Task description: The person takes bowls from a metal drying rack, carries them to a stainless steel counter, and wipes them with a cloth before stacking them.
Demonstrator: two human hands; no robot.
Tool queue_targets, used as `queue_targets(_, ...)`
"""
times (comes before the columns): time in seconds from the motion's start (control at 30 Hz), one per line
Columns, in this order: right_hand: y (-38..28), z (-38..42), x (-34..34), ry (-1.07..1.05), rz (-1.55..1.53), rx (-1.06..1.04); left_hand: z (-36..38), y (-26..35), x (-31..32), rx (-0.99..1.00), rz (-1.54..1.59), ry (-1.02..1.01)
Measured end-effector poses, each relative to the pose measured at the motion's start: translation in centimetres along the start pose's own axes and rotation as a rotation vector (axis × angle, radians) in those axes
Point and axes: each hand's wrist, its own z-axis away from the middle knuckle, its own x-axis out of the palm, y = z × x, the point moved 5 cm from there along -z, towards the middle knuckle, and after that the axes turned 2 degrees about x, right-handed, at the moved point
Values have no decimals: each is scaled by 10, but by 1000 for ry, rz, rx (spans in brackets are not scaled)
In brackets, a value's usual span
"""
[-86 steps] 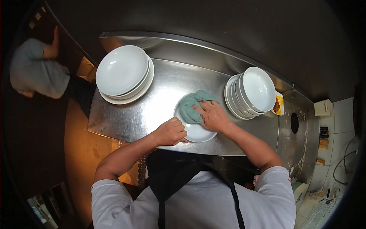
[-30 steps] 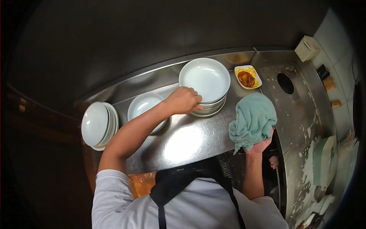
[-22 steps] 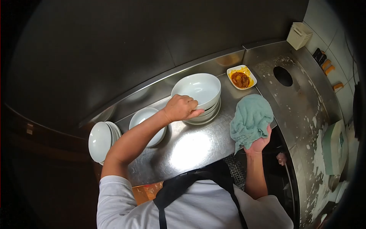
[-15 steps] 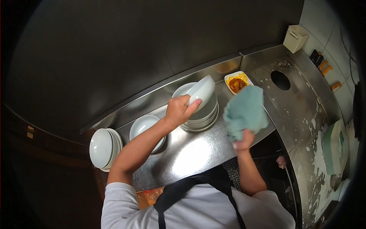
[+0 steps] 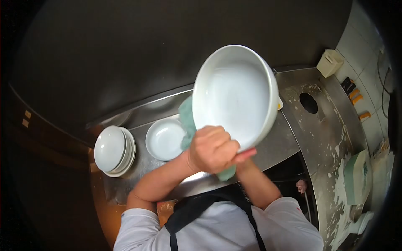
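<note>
A large white bowl (image 5: 236,100) is held up tilted, its inside facing me. My left hand (image 5: 214,148) is closed over the bowl's lower rim. Behind the bowl and my left hand, my right hand is hidden; only its forearm shows. A green cloth (image 5: 187,121) in that hand presses against the outside of the bowl, and a corner of it hangs below my left hand. A white dish (image 5: 166,138) lies on the steel counter (image 5: 276,144) to the left of the cloth.
Stacked white dishes (image 5: 112,149) stand at the counter's left end. To the right are a wet steel sink surface with a round hole (image 5: 308,103), a cream holder (image 5: 330,62), orange-handled tools (image 5: 356,99) on the wall and a green-and-white container (image 5: 356,178). A food dish is mostly hidden behind the bowl.
My left hand has raised the bowl and turned its inside toward me. The cloth in my right hand has swung left from the counter's right side to behind the bowl.
</note>
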Motion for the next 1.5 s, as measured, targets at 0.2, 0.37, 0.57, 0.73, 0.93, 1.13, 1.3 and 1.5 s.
queue_targets(0.2,34,59,16,164,-151,49,59,-3,-36,-96,24,-280)
queue_targets(0.37,3,98,-22,448,218,-195,109,26,-55,-135,304,-305)
queue_targets(0.57,-22,141,-43,459,319,-397,187,25,-26,-228,379,-395)
queue_targets(0.73,9,141,-35,565,518,-358,239,25,0,-23,412,-475)
queue_targets(0.93,55,118,-55,203,1454,-130,284,17,5,51,449,-568)
queue_targets(1.13,130,79,-62,-679,2350,-21,311,16,5,-14,502,-656)
queue_targets(1.3,141,64,-87,-785,2527,96,293,13,-18,-243,319,-618)
queue_targets(1.5,133,92,-71,-420,2624,474,303,9,-20,-385,292,-517)
